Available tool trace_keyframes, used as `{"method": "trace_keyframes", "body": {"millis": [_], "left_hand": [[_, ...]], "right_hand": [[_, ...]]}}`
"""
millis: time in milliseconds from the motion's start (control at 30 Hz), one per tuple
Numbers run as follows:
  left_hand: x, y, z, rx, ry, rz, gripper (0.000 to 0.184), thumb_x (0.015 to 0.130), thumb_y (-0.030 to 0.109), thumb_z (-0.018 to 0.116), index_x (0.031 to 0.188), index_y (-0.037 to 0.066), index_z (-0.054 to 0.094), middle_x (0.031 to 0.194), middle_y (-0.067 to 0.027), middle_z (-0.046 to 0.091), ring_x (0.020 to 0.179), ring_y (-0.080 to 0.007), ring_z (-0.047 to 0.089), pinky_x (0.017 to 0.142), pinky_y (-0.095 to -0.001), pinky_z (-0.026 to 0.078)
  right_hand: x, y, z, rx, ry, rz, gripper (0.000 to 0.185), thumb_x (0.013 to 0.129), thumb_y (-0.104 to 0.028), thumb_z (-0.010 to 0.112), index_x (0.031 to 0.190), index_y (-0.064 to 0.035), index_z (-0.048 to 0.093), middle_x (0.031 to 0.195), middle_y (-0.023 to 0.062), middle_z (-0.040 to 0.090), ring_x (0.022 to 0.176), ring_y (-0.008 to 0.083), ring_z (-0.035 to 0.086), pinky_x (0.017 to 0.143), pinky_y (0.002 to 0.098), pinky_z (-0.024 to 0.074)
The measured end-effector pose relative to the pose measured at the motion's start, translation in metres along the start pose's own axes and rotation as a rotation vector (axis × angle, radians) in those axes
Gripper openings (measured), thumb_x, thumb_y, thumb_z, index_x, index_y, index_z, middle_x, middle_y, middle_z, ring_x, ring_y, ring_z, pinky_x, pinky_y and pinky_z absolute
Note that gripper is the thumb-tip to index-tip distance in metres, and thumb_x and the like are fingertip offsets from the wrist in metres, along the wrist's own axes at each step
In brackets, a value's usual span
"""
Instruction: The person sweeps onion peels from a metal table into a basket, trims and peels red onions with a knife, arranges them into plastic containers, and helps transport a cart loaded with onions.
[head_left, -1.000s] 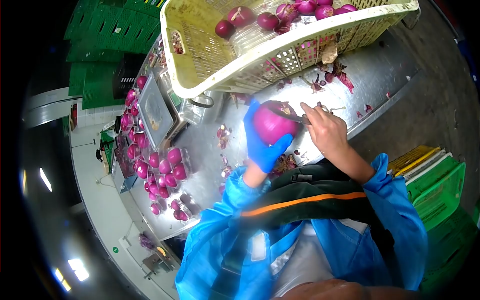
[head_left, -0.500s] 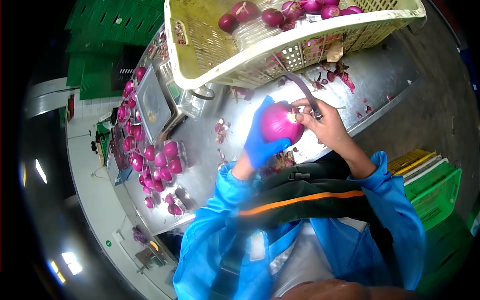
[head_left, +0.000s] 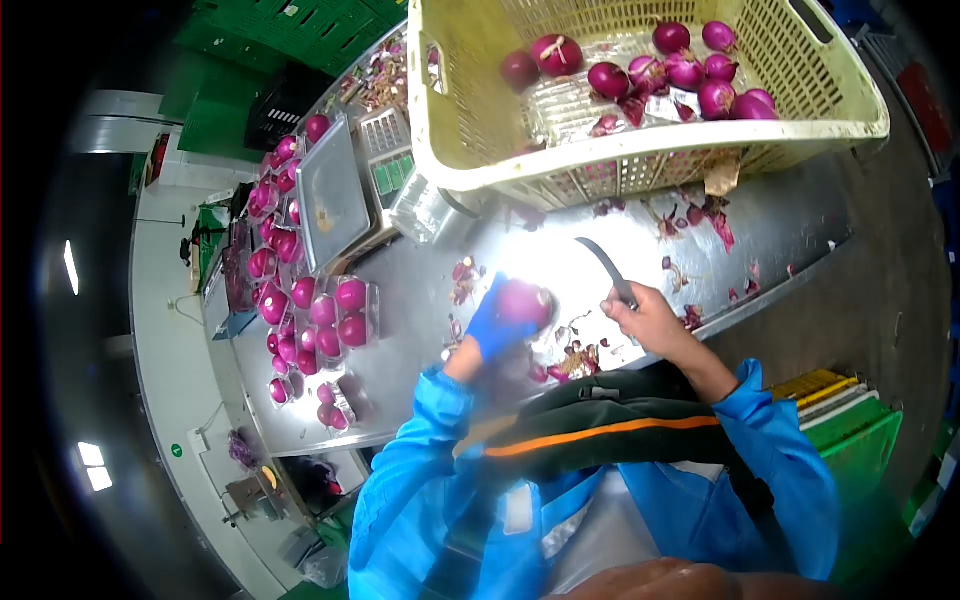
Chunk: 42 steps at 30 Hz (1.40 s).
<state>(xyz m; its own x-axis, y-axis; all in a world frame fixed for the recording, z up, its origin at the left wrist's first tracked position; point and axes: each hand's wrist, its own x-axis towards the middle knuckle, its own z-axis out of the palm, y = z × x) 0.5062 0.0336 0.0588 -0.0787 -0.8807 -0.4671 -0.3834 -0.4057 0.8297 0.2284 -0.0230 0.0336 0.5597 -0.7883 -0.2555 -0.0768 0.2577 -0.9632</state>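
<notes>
The blue-gloved left hand (head_left: 494,328) clasps a round purple onion (head_left: 527,305), the bare right hand (head_left: 648,320) a curved dark knife (head_left: 613,275), near the shiny metal tabletop (head_left: 410,335) edge (trimming, I think; cuts need care)

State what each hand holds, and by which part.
The gloved left hand holds a red onion by its rounded side; the bare right hand grips a curved knife by its handle.

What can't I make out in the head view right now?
In the head view:
Onion: blurred, partly hidden by the left hand.
Knife: handle mostly covered by the right hand.
Crate: far rim cut off by the top edge.
Scale: panel too small to read.
</notes>
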Motion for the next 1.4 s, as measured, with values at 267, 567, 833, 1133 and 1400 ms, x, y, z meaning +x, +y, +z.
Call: {"method": "trace_keyframes", "body": {"millis": [267, 567, 833, 1133, 1400], "left_hand": [[-0.002, 0.107, -0.043, 0.255, 0.162, 0.46, 0.044, 0.086, 0.004, 0.067, 0.129, 0.003, 0.059, 0.118, -0.0135, 0.068, 0.099, -0.0226, 0.067, 0.082, -0.0339, 0.055], [0.26, 0.264, -0.094, 0.865, 0.103, 0.924, 0.052, 0.084, 0.012, 0.071, 0.133, 0.01, 0.055, 0.12, -0.0147, 0.063, 0.108, -0.0304, 0.062, 0.091, -0.0377, 0.049], [0.45, 0.197, -0.074, 1.503, 0.304, 0.396, 0.062, 0.096, 0.061, 0.034, 0.125, 0.012, 0.057, 0.117, -0.0151, 0.065, 0.108, -0.0335, 0.062, 0.091, -0.045, 0.049], [0.43, 0.211, -0.067, 1.378, 0.203, 0.222, 0.058, 0.089, 0.051, 0.058, 0.131, 0.011, 0.053, 0.119, -0.0209, 0.063, 0.109, -0.0381, 0.061, 0.091, -0.0472, 0.051], [0.319, 0.268, -0.092, 0.551, -0.091, 0.379, 0.082, 0.068, 0.034, 0.083, 0.137, 0.008, 0.049, 0.121, -0.0153, 0.063, 0.111, -0.0275, 0.062, 0.092, -0.0378, 0.051]], "right_hand": [[0.004, 0.001, -0.018, -0.381, 0.11, -0.075, 0.023, 0.093, -0.02, 0.062, 0.106, -0.0015, 0.062, 0.078, 0.0148, 0.062, 0.071, 0.0244, 0.061, 0.065, 0.0345, 0.0468], [0.02, 0.017, -0.057, -0.572, 0.225, -0.148, 0.02, 0.089, -0.022, 0.063, 0.099, -0.0051, 0.062, 0.084, 0.0174, 0.063, 0.078, 0.0342, 0.062, 0.07, 0.0444, 0.0491], [0.019, 0.04, -0.091, -0.443, 0.15, 0.15, 0.031, 0.085, -0.022, 0.067, 0.109, -0.0019, 0.062, 0.094, 0.0219, 0.065, 0.088, 0.0414, 0.062, 0.079, 0.0473, 0.0488], [0.026, 0.046, -0.092, -0.515, 0.243, -0.011, 0.037, 0.083, -0.016, 0.067, 0.114, 0.0036, 0.06, 0.107, 0.0267, 0.063, 0.102, 0.045, 0.058, 0.092, 0.0465, 0.0461], [0.008, 0.01, -0.086, -0.481, 0.314, -0.112, 0.015, 0.088, -0.012, 0.064, 0.095, -0.0001, 0.061, 0.088, 0.0198, 0.066, 0.082, 0.0391, 0.064, 0.072, 0.0422, 0.0509]]}}
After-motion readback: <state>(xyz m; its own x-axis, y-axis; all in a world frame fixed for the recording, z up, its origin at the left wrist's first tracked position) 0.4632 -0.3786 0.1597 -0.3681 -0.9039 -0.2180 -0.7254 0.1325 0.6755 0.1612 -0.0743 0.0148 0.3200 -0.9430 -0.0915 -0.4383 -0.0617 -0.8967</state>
